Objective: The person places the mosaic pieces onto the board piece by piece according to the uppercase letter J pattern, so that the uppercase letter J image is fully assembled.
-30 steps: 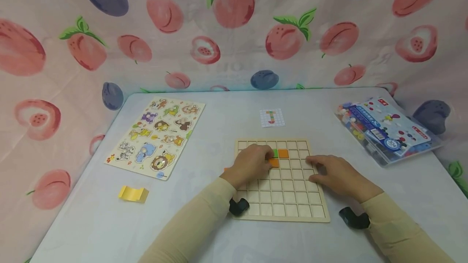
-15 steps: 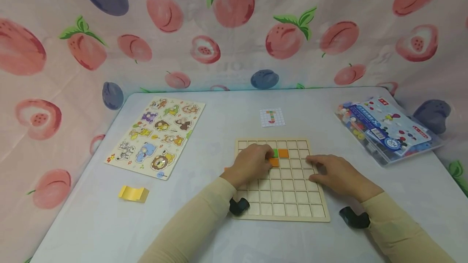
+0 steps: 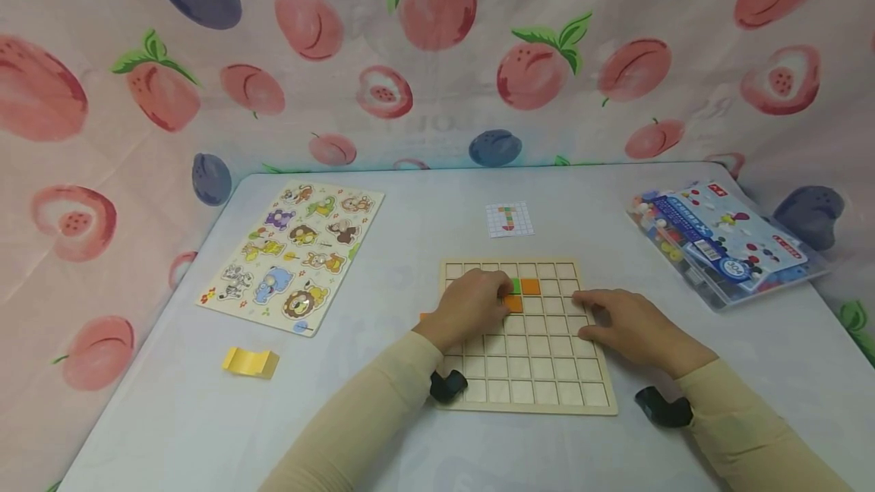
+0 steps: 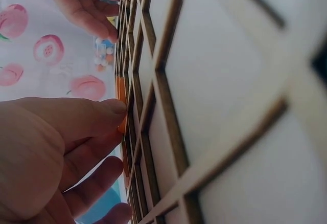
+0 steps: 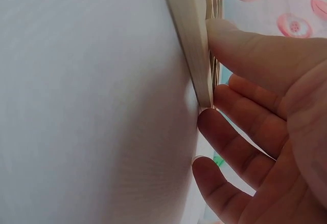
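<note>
A wooden grid board (image 3: 526,389) lies flat on the table. My left hand (image 3: 472,310) reaches over its upper part, thumb and index finger pinching a small orange square tile (image 4: 122,125) at the grid. Beside the fingertips, a green tile (image 3: 516,286) and an orange tile (image 3: 530,286) sit in cells. Another orange tile (image 3: 514,304) lies just below the green one, partly covered by the fingers. My right hand (image 3: 632,325) rests at the board's right edge, thumb on its top in the right wrist view, fingers loosely bent along the rim.
Behind the board lies a small printed pattern card (image 3: 509,219). An animal puzzle board (image 3: 301,253) and a yellow block (image 3: 250,363) are on the left. A clear plastic case (image 3: 728,241) stands back right. An orange piece (image 3: 424,316) peeks out beside the left wrist.
</note>
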The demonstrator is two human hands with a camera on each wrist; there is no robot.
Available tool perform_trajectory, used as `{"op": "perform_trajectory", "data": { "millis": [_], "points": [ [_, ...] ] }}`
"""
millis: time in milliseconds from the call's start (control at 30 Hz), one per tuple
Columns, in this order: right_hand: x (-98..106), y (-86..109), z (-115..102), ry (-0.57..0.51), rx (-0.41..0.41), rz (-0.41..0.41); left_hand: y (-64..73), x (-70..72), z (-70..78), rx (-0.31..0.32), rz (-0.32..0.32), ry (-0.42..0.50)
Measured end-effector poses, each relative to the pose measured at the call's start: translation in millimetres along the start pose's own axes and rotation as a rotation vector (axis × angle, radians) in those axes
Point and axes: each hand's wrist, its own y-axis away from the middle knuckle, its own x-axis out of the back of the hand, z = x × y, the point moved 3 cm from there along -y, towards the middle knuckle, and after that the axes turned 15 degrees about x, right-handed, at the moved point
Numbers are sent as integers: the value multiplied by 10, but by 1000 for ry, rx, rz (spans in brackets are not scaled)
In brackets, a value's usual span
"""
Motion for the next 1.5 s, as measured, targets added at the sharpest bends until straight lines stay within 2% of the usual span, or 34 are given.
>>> {"op": "perform_trajectory", "data": {
  "millis": [1500],
  "points": [
    [3,-9,2,13,-5,7,-4,-7,-13,-4,-8,-2]
  ]
}}
